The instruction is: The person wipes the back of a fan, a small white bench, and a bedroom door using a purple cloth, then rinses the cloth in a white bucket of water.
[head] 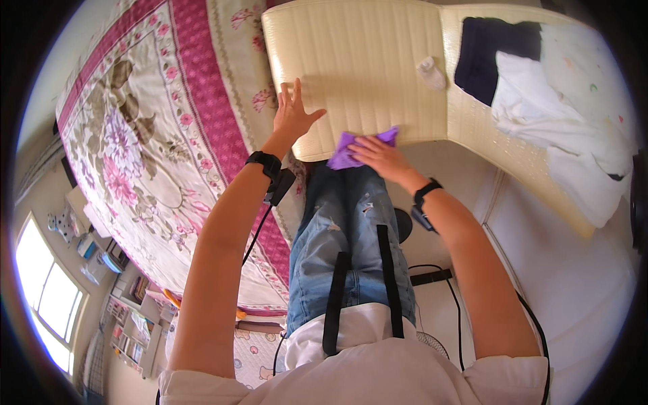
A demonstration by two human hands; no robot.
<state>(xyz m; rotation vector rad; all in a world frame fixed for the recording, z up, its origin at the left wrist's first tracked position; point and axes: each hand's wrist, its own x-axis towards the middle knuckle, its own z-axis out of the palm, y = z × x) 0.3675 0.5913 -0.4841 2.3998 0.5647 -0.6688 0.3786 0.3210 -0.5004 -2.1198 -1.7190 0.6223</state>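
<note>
A cream padded, leather-like seat or panel (364,66) with stitched ridges lies before me. My left hand (295,115) is over its left edge, fingers spread and nothing in them; whether it touches the surface I cannot tell. At the front edge, just above my knees, my right hand (379,156) holds a crumpled purple cloth (341,157), fingers stretched flat across it. The right thumb is hidden. A small pale sock (431,74) lies farther back, right of both hands. Both wrists wear black straps with small devices.
Left stands a bed with a floral bedspread (147,152). Dark folded fabric (478,61) and white clothes (536,101) lie on the padded section at right. A black cable (458,304) hangs beside my right leg. Shelves (134,334) and a window (50,293) are at lower left.
</note>
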